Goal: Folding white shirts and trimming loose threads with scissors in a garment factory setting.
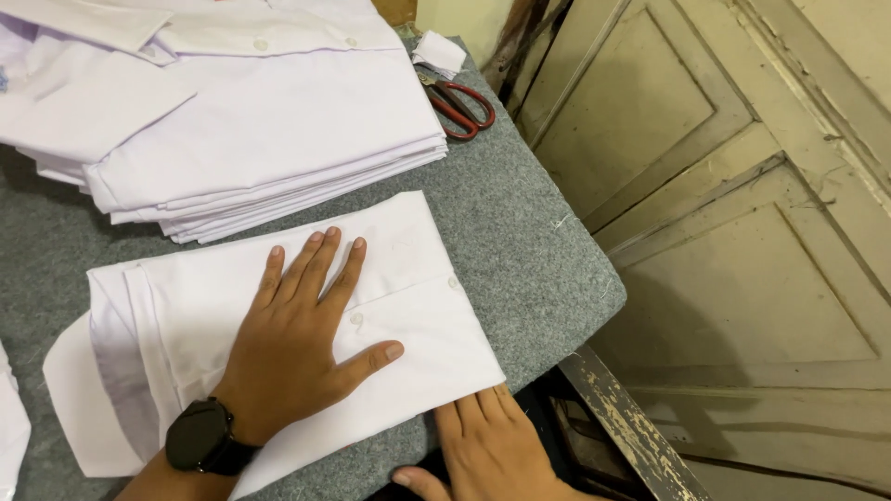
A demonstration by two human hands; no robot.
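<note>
On the grey felt-covered worktop [520, 241], a folded white shirt [408, 278] lies near the front edge; left hand [302, 339] pressed flat on it, fingers spread wide, black smartwatch [200, 436] on the wrist; right hand [487, 441] at the shirt's lower right corner, fingertips touching the fabric edge, open, gripping nothing. Behind, a stack of folded white shirts [251, 121]. Red-handled scissors [459, 104] at the far right edge, just beside the stack. Panelled wooden door [742, 241] to the right
</note>
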